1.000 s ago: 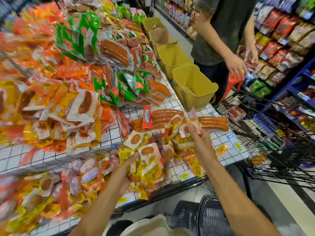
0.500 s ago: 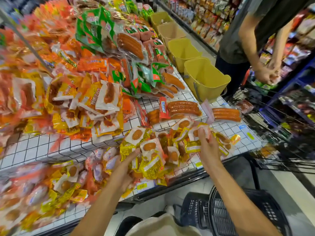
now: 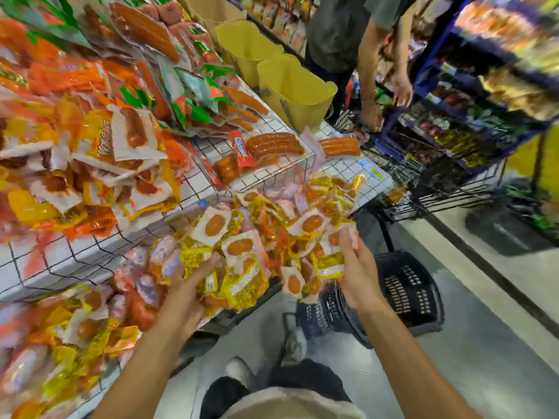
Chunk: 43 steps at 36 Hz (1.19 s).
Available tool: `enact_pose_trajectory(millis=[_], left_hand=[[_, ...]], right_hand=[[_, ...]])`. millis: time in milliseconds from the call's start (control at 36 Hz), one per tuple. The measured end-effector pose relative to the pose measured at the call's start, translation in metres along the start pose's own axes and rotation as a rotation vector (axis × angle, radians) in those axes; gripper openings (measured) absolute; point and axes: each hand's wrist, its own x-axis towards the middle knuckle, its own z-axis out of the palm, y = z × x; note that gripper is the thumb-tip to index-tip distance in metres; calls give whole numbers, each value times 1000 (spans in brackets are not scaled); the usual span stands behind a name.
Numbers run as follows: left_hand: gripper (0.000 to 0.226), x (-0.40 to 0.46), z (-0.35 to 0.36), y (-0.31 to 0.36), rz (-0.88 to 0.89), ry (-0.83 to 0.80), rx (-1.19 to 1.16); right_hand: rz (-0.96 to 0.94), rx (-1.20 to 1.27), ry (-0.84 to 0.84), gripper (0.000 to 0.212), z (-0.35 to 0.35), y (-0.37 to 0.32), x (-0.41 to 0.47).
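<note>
Wire-grid shelf (image 3: 45, 264) holds glossy crinkled packets (image 3: 242, 246); right hand (image 3: 360, 276) pinches one yellow packet (image 3: 328, 263), left hand (image 3: 187, 291) flat on others.

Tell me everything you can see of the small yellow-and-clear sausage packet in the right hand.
The small yellow-and-clear plastic sausage packet is a flat, crinkled pouch: a clear window up top shows a round orange-brown piece, with a yellow printed label below. The right hand pinches it, thumb on its front, holding it roughly upright at the front edge of the pile of similar packets. Blur hides the print.
</note>
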Motion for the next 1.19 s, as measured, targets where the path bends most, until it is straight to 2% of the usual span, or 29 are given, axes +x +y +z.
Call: enact_pose_trajectory(millis=[83,167,250,278,361,444,500,611,722,833,1028,1083,1139,1194], left_hand=[[56,-6,8,-9,15,-71,67],[67,-11,24,-22,-19,-51,118],[34,-12,45,-36,-53,-48,167],[29,-11,53,-42,-62,-62,177],[32,-10,78,-62,-84,-134,219],[37,0,110,-87,-113,-110,240],[50,9,135,-109,-128,-94,254],[37,24,197,-156,-161,-86,276],[50,38,254,-207,-238,-79,330],[50,62,296,-254,-283,-100,433],[47,122,323,-336,-426,-52,478],[47,144,324,-363,-464,-101,527],[46,169,321,-390,-488,-136,585],[44,195,318,-417,-503,-97,634]], right_hand=[[-22,-7,60,65,-20,12,-11],[10,31,120,69,-42,21,-19],[37,64,161,65,-69,29,-23],[51,72,174,60,-79,31,-23],[92,103,216,47,-113,35,-22],[126,111,260,40,-153,37,-18],[136,114,274,43,-185,39,-12],[158,118,329,50,-260,41,4],[231,101,319,51,-335,48,24],[285,69,384,56,-392,65,44],[323,-77,498,41,-449,118,75],[338,-92,537,38,-458,145,86],[361,-83,557,37,-463,177,99],[397,-59,581,43,-464,211,111]])
